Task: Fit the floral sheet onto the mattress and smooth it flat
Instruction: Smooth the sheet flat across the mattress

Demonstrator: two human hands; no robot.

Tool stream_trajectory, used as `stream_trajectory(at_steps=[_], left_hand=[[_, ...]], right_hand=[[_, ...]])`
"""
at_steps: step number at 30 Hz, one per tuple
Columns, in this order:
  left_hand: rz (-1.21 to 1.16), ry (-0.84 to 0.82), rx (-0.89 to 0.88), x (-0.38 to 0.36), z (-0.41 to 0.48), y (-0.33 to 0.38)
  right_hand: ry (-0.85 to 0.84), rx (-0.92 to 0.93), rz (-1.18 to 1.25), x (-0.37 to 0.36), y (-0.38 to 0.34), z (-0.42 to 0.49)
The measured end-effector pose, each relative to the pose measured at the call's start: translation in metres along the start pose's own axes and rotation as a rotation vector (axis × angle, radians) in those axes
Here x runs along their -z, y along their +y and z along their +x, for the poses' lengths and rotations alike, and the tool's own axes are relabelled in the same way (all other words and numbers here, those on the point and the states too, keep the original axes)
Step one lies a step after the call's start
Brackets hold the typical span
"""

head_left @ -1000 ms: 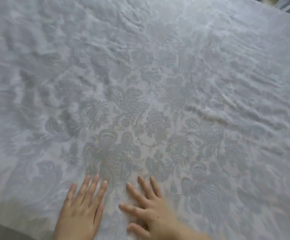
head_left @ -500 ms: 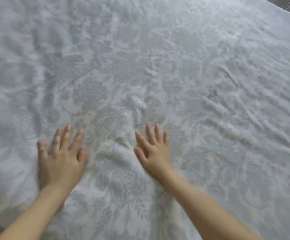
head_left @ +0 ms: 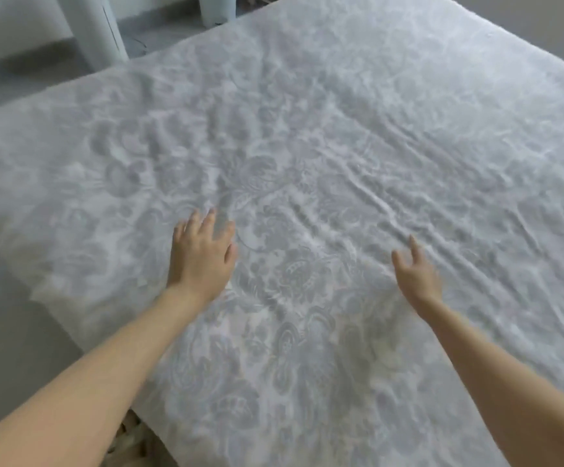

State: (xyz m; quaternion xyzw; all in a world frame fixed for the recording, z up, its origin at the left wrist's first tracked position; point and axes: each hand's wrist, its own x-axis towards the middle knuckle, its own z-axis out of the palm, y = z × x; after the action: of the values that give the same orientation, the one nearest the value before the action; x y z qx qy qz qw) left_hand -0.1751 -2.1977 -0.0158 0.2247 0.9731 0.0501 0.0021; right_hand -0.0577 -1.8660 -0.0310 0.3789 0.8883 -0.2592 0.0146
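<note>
The pale grey floral sheet [head_left: 307, 156] lies spread over the mattress and fills most of the view. Ripples and creases run across its middle and right side. My left hand [head_left: 199, 257] rests palm down on the sheet left of centre, fingers spread. My right hand [head_left: 415, 271] is further right, fingers apart and pointing away from me, at a band of diagonal creases [head_left: 385, 203]. Neither hand holds any cloth. The mattress itself is hidden under the sheet.
Grey floor [head_left: 11, 332] shows along the bed's left side. A pale blue post or furniture leg [head_left: 95, 28] stands beyond the far left corner, with a second one [head_left: 213, 8] behind the far edge. Something brownish [head_left: 132, 439] lies by the near left edge.
Both hands have slid away from me across the sheet and apart, the right one far to the right. The view has lifted, showing the bed's far edge and the floor.
</note>
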Motion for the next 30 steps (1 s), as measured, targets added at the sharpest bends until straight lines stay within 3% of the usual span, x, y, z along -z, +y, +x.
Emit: stream_trajectory(at_steps=[4,6,7,9,13,15,17,19,21,23,25,27,28,30], left_hand=[[0.133,-0.056,-0.133,-0.015,0.061,-0.031],[0.218,-0.098,-0.047,-0.039,0.075,-0.101],[0.199,-0.084,0.061,-0.048,0.072,-0.149],[0.087,-0.011,0.278,-0.061,0.047,-0.244],[-0.120,-0.020,0.527,-0.058,-0.018,-0.346],[-0.131,-0.052,0.521,-0.041,-0.022,-0.364],[-0.099,0.045,0.509,-0.012,0.006,-0.367],[-0.068,0.240,0.359,0.013,0.049,-0.347],[-0.041,0.246,0.057,0.021,0.095,-0.316],[0.099,0.005,-0.247,0.010,0.133,-0.294],[0.198,-0.206,-0.294,-0.013,0.165,-0.306],[0.169,-0.199,-0.031,-0.030,0.190,-0.346],[0.120,-0.175,0.106,-0.034,0.198,-0.369],[0.009,-0.159,0.323,-0.040,0.210,-0.406]], right_hand=[[0.057,-0.415,-0.160,-0.033,-0.004,0.023],[0.091,-0.510,-0.226,-0.078,-0.061,0.032],[0.124,-0.441,-0.261,-0.108,-0.104,0.037],[0.131,-0.096,-0.335,-0.180,-0.204,0.022],[-0.175,0.675,-0.299,-0.304,-0.360,-0.108],[-0.353,0.838,-0.276,-0.303,-0.380,-0.132],[-0.387,0.909,-0.203,-0.271,-0.372,-0.103],[-0.238,0.640,-0.046,-0.233,-0.351,-0.058],[0.032,0.119,0.003,-0.196,-0.309,-0.013],[0.175,-0.399,-0.072,-0.171,-0.270,0.013],[0.230,-0.704,-0.156,-0.173,-0.267,0.034],[0.215,-0.742,-0.230,-0.202,-0.323,0.059],[0.179,-0.621,-0.248,-0.223,-0.364,0.076],[0.095,-0.167,-0.233,-0.281,-0.458,0.107]])
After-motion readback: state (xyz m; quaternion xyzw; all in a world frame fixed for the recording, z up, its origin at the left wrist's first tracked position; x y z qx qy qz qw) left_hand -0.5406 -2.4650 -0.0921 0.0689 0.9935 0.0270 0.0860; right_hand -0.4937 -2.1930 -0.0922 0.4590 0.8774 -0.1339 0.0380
